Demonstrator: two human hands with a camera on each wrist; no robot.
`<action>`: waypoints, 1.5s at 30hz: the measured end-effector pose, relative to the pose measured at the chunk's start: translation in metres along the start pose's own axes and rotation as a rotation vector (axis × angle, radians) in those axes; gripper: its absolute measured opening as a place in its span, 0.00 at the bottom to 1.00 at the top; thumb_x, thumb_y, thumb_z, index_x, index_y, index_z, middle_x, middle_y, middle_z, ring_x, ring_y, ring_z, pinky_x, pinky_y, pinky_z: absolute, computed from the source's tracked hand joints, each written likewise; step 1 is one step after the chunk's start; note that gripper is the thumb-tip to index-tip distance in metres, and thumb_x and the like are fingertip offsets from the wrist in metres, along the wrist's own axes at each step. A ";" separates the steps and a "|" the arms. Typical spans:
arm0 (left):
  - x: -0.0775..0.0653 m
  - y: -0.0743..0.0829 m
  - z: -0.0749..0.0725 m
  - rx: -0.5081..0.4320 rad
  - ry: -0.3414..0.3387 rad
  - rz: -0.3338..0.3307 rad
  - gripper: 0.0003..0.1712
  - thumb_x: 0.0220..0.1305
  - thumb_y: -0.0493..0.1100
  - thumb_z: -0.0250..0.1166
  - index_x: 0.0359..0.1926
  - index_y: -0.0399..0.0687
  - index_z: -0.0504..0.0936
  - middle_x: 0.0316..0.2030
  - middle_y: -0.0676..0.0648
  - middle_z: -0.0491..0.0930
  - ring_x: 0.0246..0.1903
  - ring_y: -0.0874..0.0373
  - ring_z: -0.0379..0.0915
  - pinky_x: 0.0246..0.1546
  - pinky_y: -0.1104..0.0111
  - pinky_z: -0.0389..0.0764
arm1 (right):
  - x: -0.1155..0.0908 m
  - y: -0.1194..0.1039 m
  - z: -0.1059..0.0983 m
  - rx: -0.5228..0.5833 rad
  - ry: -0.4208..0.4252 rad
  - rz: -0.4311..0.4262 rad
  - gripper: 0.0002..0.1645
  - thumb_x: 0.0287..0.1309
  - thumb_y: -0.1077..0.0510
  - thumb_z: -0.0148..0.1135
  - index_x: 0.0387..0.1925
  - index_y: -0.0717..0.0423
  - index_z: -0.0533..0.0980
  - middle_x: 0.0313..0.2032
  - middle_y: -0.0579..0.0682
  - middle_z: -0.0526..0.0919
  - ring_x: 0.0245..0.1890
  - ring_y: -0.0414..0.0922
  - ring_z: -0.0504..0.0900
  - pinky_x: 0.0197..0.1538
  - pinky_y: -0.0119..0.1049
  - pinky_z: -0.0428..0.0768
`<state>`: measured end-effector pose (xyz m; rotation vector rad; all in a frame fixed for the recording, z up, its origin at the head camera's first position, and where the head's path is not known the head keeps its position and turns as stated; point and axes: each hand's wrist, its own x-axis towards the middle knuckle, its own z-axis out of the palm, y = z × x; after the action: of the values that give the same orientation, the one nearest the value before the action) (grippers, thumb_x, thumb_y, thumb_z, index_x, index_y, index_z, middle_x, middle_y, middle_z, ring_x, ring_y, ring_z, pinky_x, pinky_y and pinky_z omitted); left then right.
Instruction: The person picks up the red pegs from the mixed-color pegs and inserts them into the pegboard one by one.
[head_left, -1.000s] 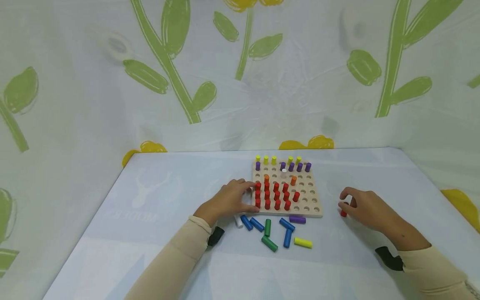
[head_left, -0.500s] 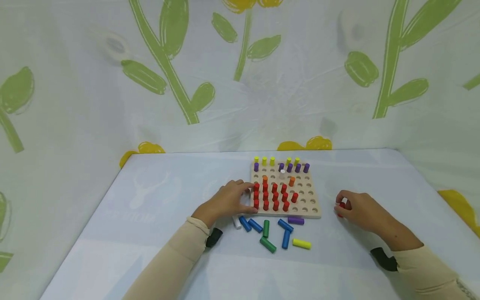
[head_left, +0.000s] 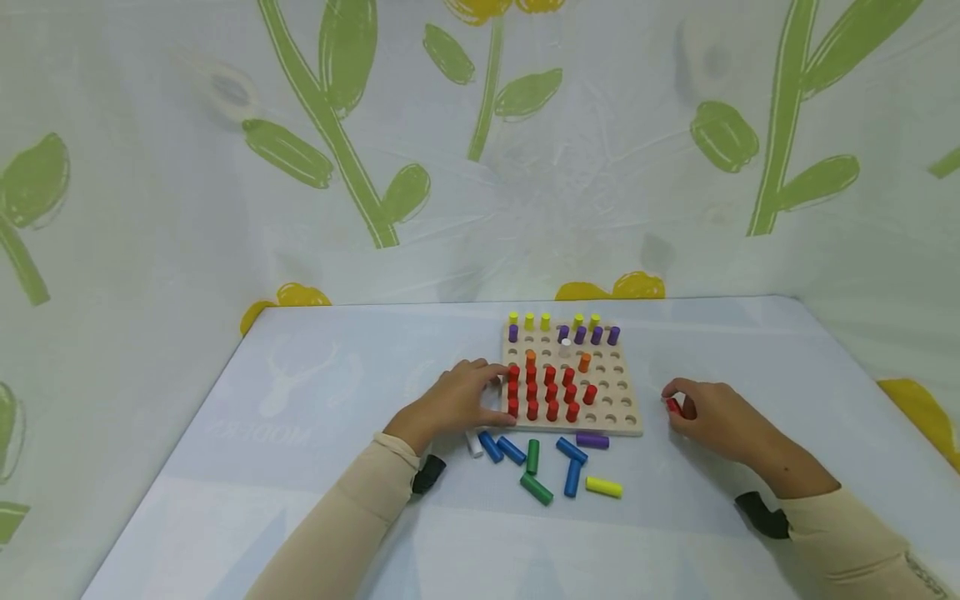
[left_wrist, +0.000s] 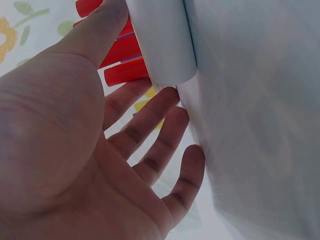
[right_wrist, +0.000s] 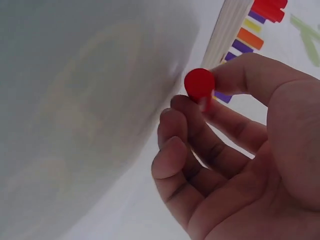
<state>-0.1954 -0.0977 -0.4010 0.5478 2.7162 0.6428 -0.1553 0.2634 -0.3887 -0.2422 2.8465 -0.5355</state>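
Note:
My right hand [head_left: 712, 417] is right of the wooden pegboard [head_left: 628, 422], just above the table. Between its thumb and fingertips it pinches a red peg [right_wrist: 199, 84], whose round end shows in the right wrist view. My left hand [head_left: 453, 400] rests at the board's left side, thumb at the front left corner and index finger farther back along the edge. Its other fingers [left_wrist: 167, 135] lie loosely spread on the table. Rows of red pegs [head_left: 552, 410] stand in the front left holes. Yellow, purple, orange and white pegs stand farther back.
Loose pegs lie in front of the board: a white peg [head_left: 474, 444], blue pegs [head_left: 512, 451], green pegs [head_left: 536, 489], a purple peg [head_left: 592, 441] and a yellow peg [head_left: 603, 487]. A patterned cloth [head_left: 600, 208] hangs behind the table.
My right hand has moved slightly left toward the board. Its fingers have closed on the red peg, which has turned from upright to tilted. The left hand has stayed in place.

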 end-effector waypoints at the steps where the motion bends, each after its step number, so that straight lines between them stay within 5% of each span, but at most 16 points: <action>1: 0.000 0.000 0.000 0.000 0.000 0.000 0.48 0.52 0.62 0.76 0.72 0.61 0.68 0.63 0.50 0.75 0.64 0.52 0.66 0.66 0.49 0.70 | 0.000 -0.001 -0.001 0.001 0.004 -0.004 0.20 0.60 0.60 0.64 0.53 0.61 0.76 0.25 0.47 0.75 0.26 0.42 0.71 0.27 0.32 0.71; 19: 0.001 -0.001 0.002 0.006 0.000 -0.004 0.48 0.52 0.62 0.76 0.72 0.61 0.68 0.63 0.50 0.75 0.64 0.51 0.66 0.66 0.49 0.70 | -0.006 -0.054 0.003 0.096 0.137 -0.151 0.19 0.61 0.59 0.67 0.54 0.56 0.76 0.30 0.44 0.81 0.31 0.41 0.75 0.30 0.27 0.78; 45: 0.000 0.000 0.000 0.019 0.007 0.013 0.48 0.52 0.62 0.76 0.72 0.59 0.68 0.64 0.49 0.74 0.64 0.51 0.67 0.66 0.49 0.70 | -0.003 -0.078 0.024 0.090 0.094 -0.149 0.17 0.62 0.59 0.68 0.51 0.50 0.75 0.39 0.46 0.87 0.37 0.40 0.81 0.43 0.38 0.86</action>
<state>-0.1955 -0.0973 -0.4011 0.5687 2.7305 0.6233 -0.1369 0.1846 -0.3803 -0.4258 2.9005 -0.7209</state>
